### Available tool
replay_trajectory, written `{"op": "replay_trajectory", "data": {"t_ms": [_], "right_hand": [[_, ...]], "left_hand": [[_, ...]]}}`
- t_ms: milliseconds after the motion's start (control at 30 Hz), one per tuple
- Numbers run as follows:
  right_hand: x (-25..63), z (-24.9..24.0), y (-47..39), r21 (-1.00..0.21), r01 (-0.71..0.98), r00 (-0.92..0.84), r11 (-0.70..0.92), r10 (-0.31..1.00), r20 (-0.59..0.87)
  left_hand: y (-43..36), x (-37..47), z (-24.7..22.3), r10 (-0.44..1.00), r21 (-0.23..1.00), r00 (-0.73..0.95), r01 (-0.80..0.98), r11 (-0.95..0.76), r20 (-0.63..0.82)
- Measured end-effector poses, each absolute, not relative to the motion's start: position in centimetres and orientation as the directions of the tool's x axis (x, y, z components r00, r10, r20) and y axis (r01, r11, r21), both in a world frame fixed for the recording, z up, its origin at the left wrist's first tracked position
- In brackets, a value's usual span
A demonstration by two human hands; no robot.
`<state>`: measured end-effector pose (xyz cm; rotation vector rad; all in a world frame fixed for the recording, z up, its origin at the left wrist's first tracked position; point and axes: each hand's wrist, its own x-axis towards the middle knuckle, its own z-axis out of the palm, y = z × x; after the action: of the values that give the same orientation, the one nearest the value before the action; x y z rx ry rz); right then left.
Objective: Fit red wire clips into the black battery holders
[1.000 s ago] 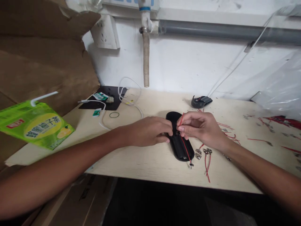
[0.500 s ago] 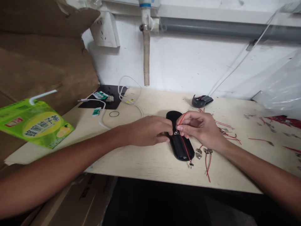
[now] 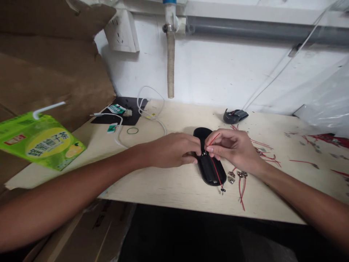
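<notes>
Black oval case (image 3: 208, 174) is lying on the surface (image 3: 152, 185), between and under both hands. Long axis is running away from the person, far end leaning left, near end pointing right toward the surface's front edge. Right hand (image 3: 230, 145) is pinching a red wire (image 3: 214, 139) between thumb and fingertips, other fingers curling. Left hand (image 3: 177, 150) is curling half-closed at the case's left edge; can't tell if it's gripping anything. A small metal piece (image 3: 204, 154) is showing between the fingertips. Another red strand (image 3: 217, 173) is running down over the case to a small dark end piece just past its near end.

Writing: green drink carton (image 3: 46, 142), far left, is showing 蜂蜜柚子茶; its red label is too blurred to read.

Around: metal tabs with red wires (image 3: 241, 175) are lying just right of the case, more scattering farther right. Dark curved shell (image 3: 235, 116) is sitting behind the right hand. White cable (image 3: 117, 136) is looping at left. Hands are hiding the case's middle.
</notes>
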<state>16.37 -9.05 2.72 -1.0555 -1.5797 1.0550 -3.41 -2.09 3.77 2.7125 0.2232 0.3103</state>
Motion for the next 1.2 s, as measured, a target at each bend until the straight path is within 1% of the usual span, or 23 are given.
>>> {"op": "replay_trajectory", "data": {"t_ms": [167, 267, 400, 500, 600, 700, 767, 900, 1067, 1200], "right_hand": [[16.6, 2.7, -9.0, -0.936, 0.228, -0.227, 0.267, 0.95, 0.215], [16.7, 2.8, -9.0, -0.903, 0.295, -0.269, 0.312, 0.934, 0.234], [16.6, 2.9, -9.1, -0.867, 0.326, -0.321, 0.376, 0.907, 0.272], [16.7, 2.6, -9.2, -0.82, 0.405, -0.327, 0.405, 0.901, 0.284], [16.8, 2.1, -9.1, -0.748, 0.475, -0.341, 0.463, 0.881, 0.329], [16.9, 1.8, -8.9, -0.717, 0.464, -0.372, 0.519, 0.849, 0.374], [16.9, 1.9, -8.8, -0.707, 0.458, -0.397, 0.538, 0.836, 0.379], [16.9, 2.3, -8.6, -0.732, 0.451, -0.434, 0.51, 0.842, 0.319], [16.9, 2.8, -7.9, -0.798, 0.442, -0.455, 0.41, 0.869, 0.194], [17.1, 3.1, -7.6, -0.866, 0.404, -0.48, 0.296, 0.874, 0.075]], "left_hand": [[-1.9, -3.4, 3.7, 0.19, 0.386, 0.961, 0.101, -0.917, 0.199], [-1.8, -3.3, 3.5, 0.189, 0.372, 0.959, 0.101, -0.923, 0.209], [-1.7, -3.1, 3.1, 0.176, 0.345, 0.957, 0.088, -0.934, 0.232], [-1.7, -2.9, 3.0, 0.174, 0.35, 0.958, 0.086, -0.933, 0.229], [-1.8, -2.9, 2.9, 0.201, 0.366, 0.957, 0.114, -0.924, 0.21], [-1.9, -2.9, 2.8, 0.232, 0.367, 0.951, 0.145, -0.919, 0.203], [-1.9, -2.9, 2.8, 0.249, 0.364, 0.947, 0.163, -0.917, 0.202], [-1.9, -2.8, 2.8, 0.268, 0.372, 0.943, 0.181, -0.91, 0.198], [-1.9, -2.7, 2.9, 0.264, 0.393, 0.946, 0.174, -0.903, 0.188], [-2.0, -2.7, 3.0, 0.285, 0.386, 0.94, 0.197, -0.901, 0.186]]}}
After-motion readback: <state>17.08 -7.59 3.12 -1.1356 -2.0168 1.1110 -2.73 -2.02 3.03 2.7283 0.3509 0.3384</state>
